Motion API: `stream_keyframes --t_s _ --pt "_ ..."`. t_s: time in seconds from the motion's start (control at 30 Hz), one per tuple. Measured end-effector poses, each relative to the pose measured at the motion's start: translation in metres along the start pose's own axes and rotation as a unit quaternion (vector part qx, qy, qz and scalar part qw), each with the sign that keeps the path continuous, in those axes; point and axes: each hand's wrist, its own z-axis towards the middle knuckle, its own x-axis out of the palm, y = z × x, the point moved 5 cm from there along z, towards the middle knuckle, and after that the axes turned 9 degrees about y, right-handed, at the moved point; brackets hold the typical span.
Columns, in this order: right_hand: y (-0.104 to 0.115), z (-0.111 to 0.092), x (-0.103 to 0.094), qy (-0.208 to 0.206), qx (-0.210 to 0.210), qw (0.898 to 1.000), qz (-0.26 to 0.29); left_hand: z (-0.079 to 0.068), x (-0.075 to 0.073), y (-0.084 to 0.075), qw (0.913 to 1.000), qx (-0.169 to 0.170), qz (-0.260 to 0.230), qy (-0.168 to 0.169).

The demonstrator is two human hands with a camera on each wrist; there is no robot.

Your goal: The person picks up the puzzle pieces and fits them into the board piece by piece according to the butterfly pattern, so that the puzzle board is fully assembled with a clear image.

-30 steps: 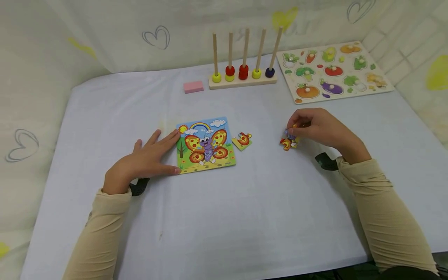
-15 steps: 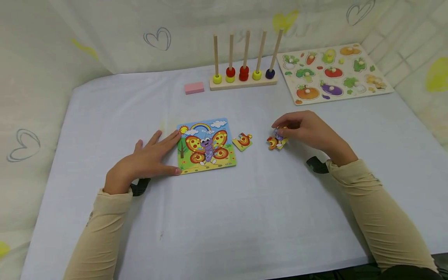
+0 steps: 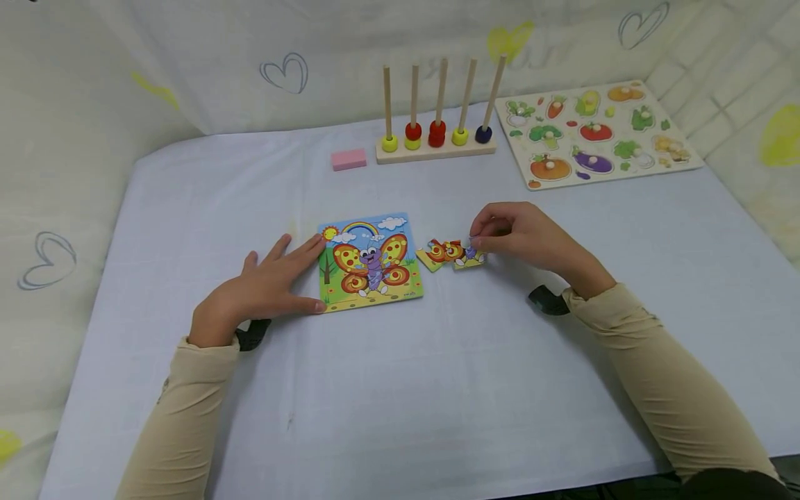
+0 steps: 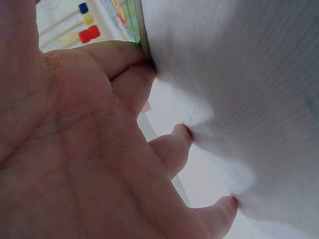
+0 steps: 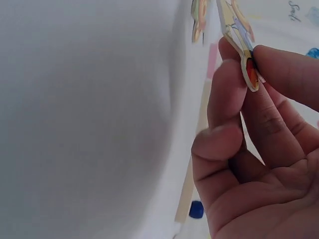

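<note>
A square butterfly picture board (image 3: 371, 267) lies flat on the white cloth. My left hand (image 3: 259, 290) is beside it with fingers spread. Its thumb and front fingertips touch the board's left edge, and the other fingertips rest on the cloth in the left wrist view. Between thumb and fingers my right hand (image 3: 528, 239) pinches a jigsaw piece (image 3: 470, 257) showing a purple body and an orange wing; the right wrist view shows this piece (image 5: 238, 35) tilted, partly covered by fingers. Close to the board's right side lies a second jigsaw piece (image 3: 430, 259), red, yellow and green.
At the back, a wooden peg stand (image 3: 437, 153) carries coloured beads on upright rods. A pink block (image 3: 348, 160) lies left of it. To the right is a vegetable knob-puzzle board (image 3: 603, 135). A patterned cloth (image 3: 219, 69) hangs behind the table.
My right hand has moved left with its jigsaw piece, bringing it near the loose piece beside the board. The left hand has stayed in place.
</note>
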Motion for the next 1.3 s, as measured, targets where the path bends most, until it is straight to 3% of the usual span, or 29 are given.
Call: stream_keyframes --t_s 0.4,0.9,1.3 --pt "0.024 0.019 0.026 0.053 -0.053 0.997 0.027 -0.001 -0.001 -0.001 1.0000 0.002 -0.002 0.001" --pt "0.053 0.036 0.053 0.073 -0.112 0.991 0.013 -0.001 -0.001 -0.001 1.0000 0.001 0.000 -0.001" --pt "0.070 0.046 0.075 0.094 -0.117 0.989 0.001 0.000 0.001 -0.001 0.9999 -0.007 -0.008 -0.003"
